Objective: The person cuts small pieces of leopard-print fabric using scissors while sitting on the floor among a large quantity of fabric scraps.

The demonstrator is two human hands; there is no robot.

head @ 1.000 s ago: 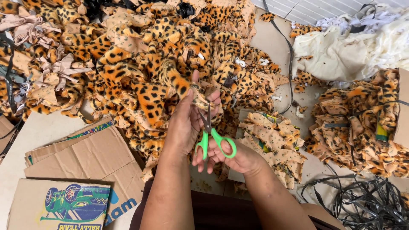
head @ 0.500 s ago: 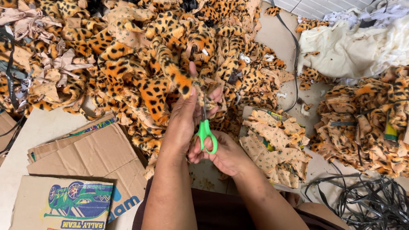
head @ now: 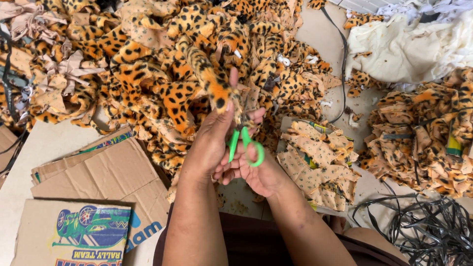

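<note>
My left hand [head: 209, 140] pinches the end of a leopard-print plush fabric piece [head: 209, 81], orange with black spots, held up in front of me. My right hand [head: 258, 172] grips green-handled scissors [head: 245, 144], fingers through the loops, blades pointing up into the edge of that fabric beside my left fingers. The blade tips are mostly hidden behind the fabric and my fingers. Both hands touch each other just below the cloth.
A big heap of leopard-print scraps [head: 148, 64] fills the floor ahead. A stack of cut pieces [head: 320, 162] lies right of my hands, another pile [head: 423, 133] farther right. Cream fabric [head: 409, 49] at top right, black straps [head: 428, 231] bottom right, flattened cardboard [head: 98, 177] at left.
The scissors have moved up into the fabric edge, shutting half a second ago and showing their loops slightly apart now. My left hand raised the fabric a little.
</note>
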